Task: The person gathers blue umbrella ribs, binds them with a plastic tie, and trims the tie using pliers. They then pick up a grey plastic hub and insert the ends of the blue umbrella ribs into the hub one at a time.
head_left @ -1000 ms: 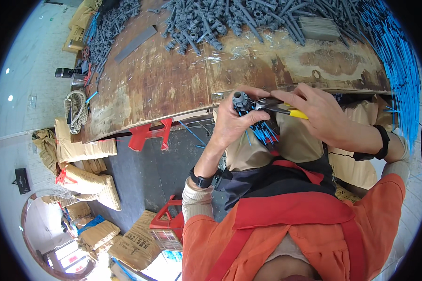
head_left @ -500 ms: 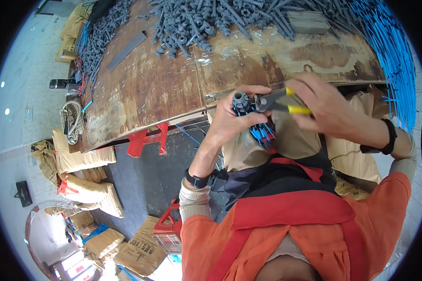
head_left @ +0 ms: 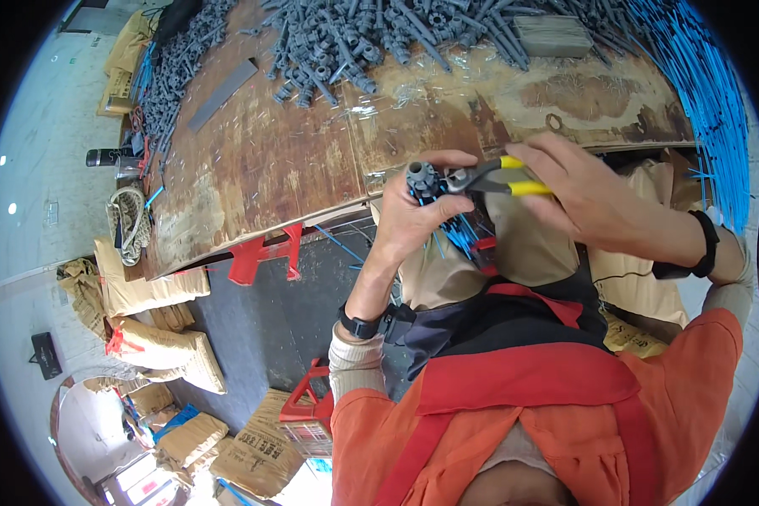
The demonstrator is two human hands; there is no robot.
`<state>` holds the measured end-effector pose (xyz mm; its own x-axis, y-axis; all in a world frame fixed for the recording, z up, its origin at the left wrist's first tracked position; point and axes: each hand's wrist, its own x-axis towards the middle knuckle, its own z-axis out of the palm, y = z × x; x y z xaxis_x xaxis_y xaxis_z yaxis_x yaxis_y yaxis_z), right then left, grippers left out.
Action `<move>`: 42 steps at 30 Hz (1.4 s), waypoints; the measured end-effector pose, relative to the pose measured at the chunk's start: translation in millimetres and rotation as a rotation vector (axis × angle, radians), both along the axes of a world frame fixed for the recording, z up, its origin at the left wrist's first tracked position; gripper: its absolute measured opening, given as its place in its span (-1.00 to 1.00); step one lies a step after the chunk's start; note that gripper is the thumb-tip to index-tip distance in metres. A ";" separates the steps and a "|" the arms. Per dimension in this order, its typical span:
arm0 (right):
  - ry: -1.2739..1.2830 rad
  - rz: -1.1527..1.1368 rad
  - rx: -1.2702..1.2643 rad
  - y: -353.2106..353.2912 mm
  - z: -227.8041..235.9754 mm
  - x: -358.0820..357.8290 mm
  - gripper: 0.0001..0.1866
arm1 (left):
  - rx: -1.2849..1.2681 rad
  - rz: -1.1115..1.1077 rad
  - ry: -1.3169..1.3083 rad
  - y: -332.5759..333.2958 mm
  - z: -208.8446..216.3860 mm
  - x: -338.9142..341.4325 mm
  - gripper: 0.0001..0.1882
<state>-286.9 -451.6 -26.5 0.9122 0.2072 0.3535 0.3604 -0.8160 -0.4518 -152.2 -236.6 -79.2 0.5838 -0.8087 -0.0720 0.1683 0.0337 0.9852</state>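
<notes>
Above my lap, at the table's front edge, my left hand (head_left: 406, 218) is closed around a grey ribbed plastic fitting (head_left: 422, 177), its round open end tilted up. My right hand (head_left: 575, 187) grips cutting pliers (head_left: 484, 182) with yellow handles. The pliers' jaws are right beside the fitting, between the thumb and fingers of my left hand; what lies in the jaws is too small to tell. Thin blue strips (head_left: 457, 236) hang below my left hand. Whether that hand holds them as well is hidden.
A large heap of grey plastic fittings (head_left: 329, 51) covers the back of the wooden table (head_left: 287, 160). A flat grey bar (head_left: 223, 94) and a grey block (head_left: 553, 37) lie there too. Long blue strips (head_left: 707, 110) spill over the right edge. Brown sacks (head_left: 169, 350) lie on the floor at left.
Both hands have shifted slightly left with the fitting and the pliers. The pliers' yellow handles are closer together now.
</notes>
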 end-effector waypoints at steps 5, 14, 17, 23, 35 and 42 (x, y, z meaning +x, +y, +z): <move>0.790 0.060 0.279 -10.4 20.0 14.7 -0.52 | 0.009 -0.025 0.039 -0.8 8.5 2.0 -0.45; 0.111 0.045 -0.112 -14.6 15.9 9.9 -0.55 | 0.065 0.029 0.054 -5.7 9.2 2.8 -0.40; 0.515 0.109 0.129 -19.0 30.6 20.2 -0.54 | -0.025 -0.040 0.038 -3.9 12.5 5.0 -0.40; 1.058 0.055 0.321 -0.2 45.6 12.4 -0.53 | -0.006 -0.105 -0.143 2.1 8.9 0.3 -0.41; 0.432 0.042 0.251 17.0 -23.8 0.0 -0.64 | -0.045 0.011 -0.184 20.1 2.1 -10.3 -0.47; 1.207 0.068 0.442 13.0 59.8 20.9 -0.63 | 0.060 -0.039 -0.259 27.7 3.2 -12.7 -0.60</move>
<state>-266.0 -438.6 33.3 0.6934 0.3432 -0.6336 -0.4287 -0.5102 -0.7456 -165.0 -208.9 -76.0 0.5571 -0.8300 0.0275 -0.0899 -0.0274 0.9956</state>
